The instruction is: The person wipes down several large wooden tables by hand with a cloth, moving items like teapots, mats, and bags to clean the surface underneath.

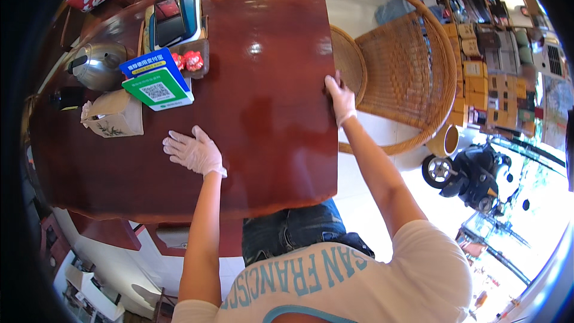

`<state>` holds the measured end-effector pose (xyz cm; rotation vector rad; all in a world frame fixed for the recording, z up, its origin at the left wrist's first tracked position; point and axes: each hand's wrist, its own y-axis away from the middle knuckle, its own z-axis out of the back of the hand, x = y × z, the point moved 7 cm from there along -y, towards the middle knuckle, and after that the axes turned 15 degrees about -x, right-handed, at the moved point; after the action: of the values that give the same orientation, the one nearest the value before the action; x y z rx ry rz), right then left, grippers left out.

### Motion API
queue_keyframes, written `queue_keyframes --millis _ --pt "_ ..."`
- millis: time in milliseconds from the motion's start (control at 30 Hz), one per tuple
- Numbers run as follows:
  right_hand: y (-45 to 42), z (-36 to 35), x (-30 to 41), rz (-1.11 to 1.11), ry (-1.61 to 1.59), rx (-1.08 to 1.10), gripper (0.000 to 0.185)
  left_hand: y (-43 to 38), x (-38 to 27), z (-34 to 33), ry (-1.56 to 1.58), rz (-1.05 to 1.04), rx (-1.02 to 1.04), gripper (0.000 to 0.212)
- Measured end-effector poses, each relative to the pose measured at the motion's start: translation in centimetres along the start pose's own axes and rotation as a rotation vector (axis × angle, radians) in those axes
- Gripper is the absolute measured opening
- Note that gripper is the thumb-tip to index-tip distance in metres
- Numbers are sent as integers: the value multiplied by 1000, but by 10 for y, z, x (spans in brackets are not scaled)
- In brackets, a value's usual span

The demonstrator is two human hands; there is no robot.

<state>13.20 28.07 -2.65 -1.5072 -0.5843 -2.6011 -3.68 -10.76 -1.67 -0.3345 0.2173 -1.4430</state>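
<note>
My left hand (pixel 193 151), in a thin translucent glove, is spread with nothing in it, over or on the glossy red-brown wooden table (pixel 269 139). Whether its palm touches the wood is hard to tell. My right hand (pixel 341 96), gloved too, grips the table's right edge with the thumb on top; its other fingers are partly hidden. Beyond the left hand stand a green sign (pixel 158 89) with a printed code and a blue sign (pixel 150 60) behind it. A fabric tissue box cover (pixel 117 116) with a plant design sits left of them.
A metal kettle (pixel 101 66), red figurines (pixel 193 60) on a small tray and a stack of flat items (pixel 172 20) stand at the table's far left. A wicker armchair (pixel 399 69) adjoins the right edge. Stacked boxes (pixel 480 85) and a motor scooter (pixel 475 177) are farther right.
</note>
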Motion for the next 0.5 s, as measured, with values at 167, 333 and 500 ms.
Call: queue_keyframes --millis 167,333,500 --pt "120 83 -118 -143 91 -19 66 -1 -10 0 16 3 17 76" --pt "218 147 -162 -450 170 185 59 -1 3 -8 11 -11 4 77" --pt "219 143 -53 -845 -407 477 43 -4 28 6 324 -231 43 62"
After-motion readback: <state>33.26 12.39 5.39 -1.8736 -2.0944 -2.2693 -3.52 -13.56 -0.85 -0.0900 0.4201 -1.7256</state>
